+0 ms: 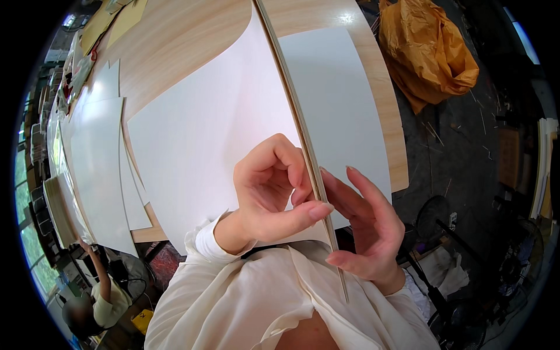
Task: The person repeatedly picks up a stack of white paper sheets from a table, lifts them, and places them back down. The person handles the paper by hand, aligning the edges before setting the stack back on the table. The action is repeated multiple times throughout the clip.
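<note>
A long, thin board [290, 96] stands on edge in front of me, seen almost edge-on, with light brown layers along its rim. My left hand [271, 189] is at its left side, fingers curled toward the face and thumb laid across the edge. On the other side, my right hand [370, 227] has its fingers stretched and apart; its fingertips and thumb are close to or against the board. A large white sheet [198, 134] spreads left of the board and curves up toward it. Whether the two are joined I cannot tell. More white sheet [338, 99] lies to the right.
The wood-grain table [169, 55] bears stacked white panels [96, 157] at the left and tan sheets [125, 20] at the far left. An orange plastic bag [429, 52] stands on the dark floor at right, near a black fan [434, 219]. Another person [108, 297] is at lower left.
</note>
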A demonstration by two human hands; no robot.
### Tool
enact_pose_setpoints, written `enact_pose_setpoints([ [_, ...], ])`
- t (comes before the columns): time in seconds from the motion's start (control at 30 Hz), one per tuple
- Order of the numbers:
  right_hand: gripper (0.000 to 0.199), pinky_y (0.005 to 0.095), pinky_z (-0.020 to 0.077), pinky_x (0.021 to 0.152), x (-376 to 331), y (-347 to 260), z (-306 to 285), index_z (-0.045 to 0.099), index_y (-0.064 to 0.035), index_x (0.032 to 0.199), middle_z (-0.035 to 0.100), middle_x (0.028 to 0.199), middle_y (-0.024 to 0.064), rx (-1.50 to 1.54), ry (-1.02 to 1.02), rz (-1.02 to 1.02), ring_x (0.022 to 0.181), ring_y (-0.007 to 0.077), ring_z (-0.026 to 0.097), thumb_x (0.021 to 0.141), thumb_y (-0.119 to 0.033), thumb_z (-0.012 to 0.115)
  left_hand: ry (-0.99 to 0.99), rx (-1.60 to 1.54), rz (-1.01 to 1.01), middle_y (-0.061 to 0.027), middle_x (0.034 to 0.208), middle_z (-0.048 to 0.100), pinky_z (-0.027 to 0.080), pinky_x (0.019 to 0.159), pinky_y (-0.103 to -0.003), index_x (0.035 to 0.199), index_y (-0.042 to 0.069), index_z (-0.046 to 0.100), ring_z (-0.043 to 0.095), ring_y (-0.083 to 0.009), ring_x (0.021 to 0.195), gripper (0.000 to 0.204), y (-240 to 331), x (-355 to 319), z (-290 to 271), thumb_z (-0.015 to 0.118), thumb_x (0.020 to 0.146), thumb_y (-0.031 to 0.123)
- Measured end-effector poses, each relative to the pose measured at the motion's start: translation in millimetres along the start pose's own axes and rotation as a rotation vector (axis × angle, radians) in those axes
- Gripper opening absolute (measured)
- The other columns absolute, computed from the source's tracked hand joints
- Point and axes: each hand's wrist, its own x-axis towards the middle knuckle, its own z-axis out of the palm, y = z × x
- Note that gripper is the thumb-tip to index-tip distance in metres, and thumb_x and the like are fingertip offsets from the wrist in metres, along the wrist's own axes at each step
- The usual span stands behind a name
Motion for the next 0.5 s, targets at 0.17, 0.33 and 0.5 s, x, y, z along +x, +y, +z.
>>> enact_pose_setpoints([
  [0.17,0.092,0.0398,0.0355,0.109,-0.3,0.4,-0.4,0.028,0.0108,0.143,0.046,0.138,0.0291,0.004,-0.01,-0.007,0.131,0.0329,0.046,0.07,-0.004,0.083,-0.018,-0.03,0.012,-0.0003,0.064,0.05,0.04,0.054,-0.021,0.081,0.006,0.042,0.05,-0.006,0.057,0.037,-0.3,0.5,-0.2,0.076,0.071,-0.005],
  [0.33,0.093,0.0398,0.0349,0.11,-0.9,0.7,-0.8,0.028,0.0107,0.143,0.045,0.139,0.0288,0.002,-0.022,-0.009,0.131,0.0327,0.045,0.07,-0.005,0.083,-0.017,-0.032,0.011,-0.0003,0.064,0.05,0.039,0.054,-0.021,0.081,0.006,0.042,0.051,-0.0061,0.057,0.037,0.0,-0.2,-0.2,0.076,0.071,-0.006],
  [0.5,0.093,0.0399,0.035,0.11,-1.4,0.8,-0.8,0.028,0.0109,0.143,0.045,0.139,0.0283,0.002,-0.023,-0.009,0.131,0.0325,0.045,0.07,-0.006,0.083,-0.01,-0.02,0.007,-0.0002,0.065,0.051,0.039,0.054,-0.021,0.081,0.006,0.042,0.049,-0.0054,0.058,0.036,1.1,-0.5,0.1,0.075,0.072,-0.006],
])
